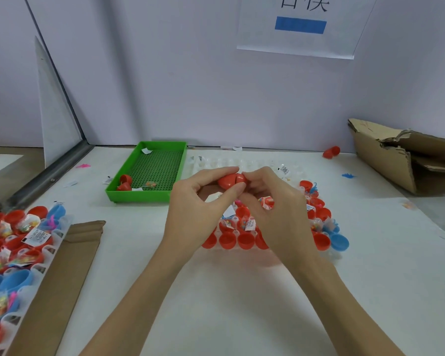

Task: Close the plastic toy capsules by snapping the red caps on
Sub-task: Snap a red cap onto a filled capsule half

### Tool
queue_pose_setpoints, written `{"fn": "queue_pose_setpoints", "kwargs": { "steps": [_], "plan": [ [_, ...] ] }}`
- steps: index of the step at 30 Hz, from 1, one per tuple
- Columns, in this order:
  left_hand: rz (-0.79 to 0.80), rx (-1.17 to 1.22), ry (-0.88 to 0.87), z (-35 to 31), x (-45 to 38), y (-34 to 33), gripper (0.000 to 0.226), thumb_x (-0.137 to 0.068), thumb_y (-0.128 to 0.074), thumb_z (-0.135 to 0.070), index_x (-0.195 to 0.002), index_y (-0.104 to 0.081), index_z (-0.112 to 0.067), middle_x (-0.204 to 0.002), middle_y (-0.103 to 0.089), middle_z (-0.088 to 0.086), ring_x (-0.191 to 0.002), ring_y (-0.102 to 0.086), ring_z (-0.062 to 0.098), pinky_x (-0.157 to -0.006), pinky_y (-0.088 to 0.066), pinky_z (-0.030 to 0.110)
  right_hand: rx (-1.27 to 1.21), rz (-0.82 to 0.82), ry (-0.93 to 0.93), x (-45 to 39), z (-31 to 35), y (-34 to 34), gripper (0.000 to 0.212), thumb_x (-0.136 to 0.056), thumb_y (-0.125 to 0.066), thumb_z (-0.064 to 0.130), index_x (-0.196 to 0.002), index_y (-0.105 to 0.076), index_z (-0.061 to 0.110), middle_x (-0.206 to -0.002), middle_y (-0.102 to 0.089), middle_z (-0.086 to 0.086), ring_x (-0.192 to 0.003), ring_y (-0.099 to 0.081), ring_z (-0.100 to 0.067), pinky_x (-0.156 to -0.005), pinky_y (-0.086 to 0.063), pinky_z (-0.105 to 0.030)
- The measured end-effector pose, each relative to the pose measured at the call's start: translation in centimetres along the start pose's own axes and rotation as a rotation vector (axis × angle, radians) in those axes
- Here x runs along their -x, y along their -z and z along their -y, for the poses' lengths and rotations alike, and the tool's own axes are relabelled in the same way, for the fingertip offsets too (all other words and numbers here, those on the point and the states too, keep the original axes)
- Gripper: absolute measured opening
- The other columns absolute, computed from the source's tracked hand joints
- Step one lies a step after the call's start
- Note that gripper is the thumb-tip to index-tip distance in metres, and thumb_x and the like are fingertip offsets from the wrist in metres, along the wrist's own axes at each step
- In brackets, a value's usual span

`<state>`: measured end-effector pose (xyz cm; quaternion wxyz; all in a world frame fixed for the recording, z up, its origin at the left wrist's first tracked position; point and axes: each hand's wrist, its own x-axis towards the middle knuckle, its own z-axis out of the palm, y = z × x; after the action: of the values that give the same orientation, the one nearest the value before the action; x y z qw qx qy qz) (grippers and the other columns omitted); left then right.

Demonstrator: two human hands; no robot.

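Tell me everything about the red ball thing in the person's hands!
The red capsule is a smooth, shiny plastic egg shape made of two red halves, with a seam showing where they meet. It lies sideways in the air above the tray of open capsules. The left hand pinches one end and the right hand the other. What is inside cannot be seen.

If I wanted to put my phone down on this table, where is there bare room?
Bare white table lies in front, between the forearms. Another patch sits between the green tray and the cardboard strip. It is crowded around the red capsule tray under both hands and the capsule pile at left.
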<state>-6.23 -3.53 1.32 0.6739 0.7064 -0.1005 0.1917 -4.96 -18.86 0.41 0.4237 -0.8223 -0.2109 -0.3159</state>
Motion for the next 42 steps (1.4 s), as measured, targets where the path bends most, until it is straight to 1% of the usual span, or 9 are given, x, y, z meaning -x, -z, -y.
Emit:
{"fn": "queue_pose_setpoints", "kwargs": {
  "steps": [6,9,14,17,23,30,35,39,42],
  "plan": [
    [0.119,0.010,-0.015,-0.2,-0.1,0.5,0.038,-0.091,-0.076,-0.001,-0.127,-0.073,-0.014,-0.113,-0.078,-0.001,-0.105,-0.075,0.009,-0.095,-0.055,0.019,-0.005,-0.018,0.031,-0.6,-0.5,0.5,0.022,-0.089,-0.073,0.024,-0.106,-0.073,0.011,-0.088,-0.063,0.019,-0.084,-0.060,0.019,-0.078,-0.044,0.001],
    [0.099,-0.014,-0.050,-0.3,-0.2,0.6,0.037,-0.089,-0.078,-0.001,-0.123,-0.075,-0.016,-0.111,-0.078,0.000,-0.103,-0.075,0.011,-0.093,-0.056,0.019,0.002,-0.030,0.045,-0.7,-0.5,0.5,0.032,-0.088,-0.064,0.034,-0.107,-0.074,0.010,-0.089,-0.063,0.017,-0.081,-0.060,0.019,-0.078,-0.044,0.002],
    [0.061,-0.061,-0.035,-0.1,-0.3,0.9,0.031,-0.085,-0.084,-0.010,-0.114,-0.080,-0.021,-0.104,-0.080,-0.005,-0.100,-0.076,0.013,-0.093,-0.059,0.028,0.060,-0.031,0.111,-0.5,-0.8,0.4,0.027,-0.089,-0.073,0.017,-0.114,-0.075,0.007,-0.093,-0.066,0.011,-0.085,-0.059,0.015,-0.081,-0.042,0.003],
    [0.019,-0.083,-0.022,0.1,-0.2,0.7,0.028,-0.084,-0.085,-0.008,-0.110,-0.082,-0.020,-0.100,-0.080,-0.007,-0.093,-0.077,0.012,-0.090,-0.061,0.029,0.095,-0.001,0.134,0.0,-0.3,0.1,0.036,-0.088,-0.077,0.008,-0.123,-0.071,0.006,-0.097,-0.072,-0.003,-0.082,-0.058,-0.001,-0.081,-0.048,-0.005],
    [-0.113,-0.179,-0.090,0.4,0.6,-0.5,0.027,-0.081,-0.085,-0.005,-0.105,-0.081,-0.016,-0.093,-0.079,-0.007,-0.084,-0.076,0.007,-0.079,-0.059,0.019,0.115,-0.027,0.067,0.9,1.0,-1.2,0.047,-0.085,-0.078,0.005,-0.130,-0.066,0.000,-0.098,-0.066,-0.012,-0.084,-0.065,-0.026,-0.077,-0.058,-0.039],
    [-0.234,-0.191,-0.089,0.7,1.6,-2.4,0.030,-0.077,-0.088,-0.006,-0.100,-0.078,-0.023,-0.093,-0.076,-0.011,-0.088,-0.074,0.010,-0.083,-0.057,0.019,0.182,-0.110,-0.036,1.5,2.3,-2.2,0.037,-0.088,-0.070,0.014,-0.122,-0.068,0.000,-0.102,-0.069,-0.013,-0.087,-0.067,-0.030,-0.073,-0.058,-0.043],
    [-0.288,-0.131,-0.057,0.7,1.9,-3.1,0.024,-0.080,-0.087,-0.008,-0.099,-0.079,-0.021,-0.091,-0.076,-0.012,-0.085,-0.074,0.010,-0.079,-0.057,0.018,0.151,-0.110,-0.022,1.4,2.4,-2.3,0.041,-0.088,-0.064,0.018,-0.124,-0.066,-0.002,-0.103,-0.073,-0.013,-0.086,-0.069,-0.025,-0.074,-0.052,-0.029],
    [-0.287,-0.079,-0.059,0.7,2.2,-3.6,0.031,-0.082,-0.086,-0.004,-0.108,-0.078,-0.017,-0.100,-0.076,-0.008,-0.094,-0.073,0.006,-0.082,-0.055,0.013,0.079,-0.110,0.008,1.4,1.9,-2.3,0.033,-0.090,-0.065,0.003,-0.123,-0.065,0.002,-0.095,-0.071,-0.001,-0.082,-0.056,-0.005,-0.073,-0.045,-0.010],
    [-0.282,-0.061,-0.050,0.6,2.3,-3.9,0.036,-0.081,-0.085,0.000,-0.111,-0.077,-0.021,-0.102,-0.075,-0.008,-0.092,-0.072,0.005,-0.081,-0.054,0.012,0.059,-0.073,-0.008,1.3,1.6,-2.3,0.031,-0.091,-0.062,0.000,-0.122,-0.064,0.007,-0.088,-0.065,0.010,-0.076,-0.054,0.000,-0.068,-0.041,-0.005]
  ]
}}
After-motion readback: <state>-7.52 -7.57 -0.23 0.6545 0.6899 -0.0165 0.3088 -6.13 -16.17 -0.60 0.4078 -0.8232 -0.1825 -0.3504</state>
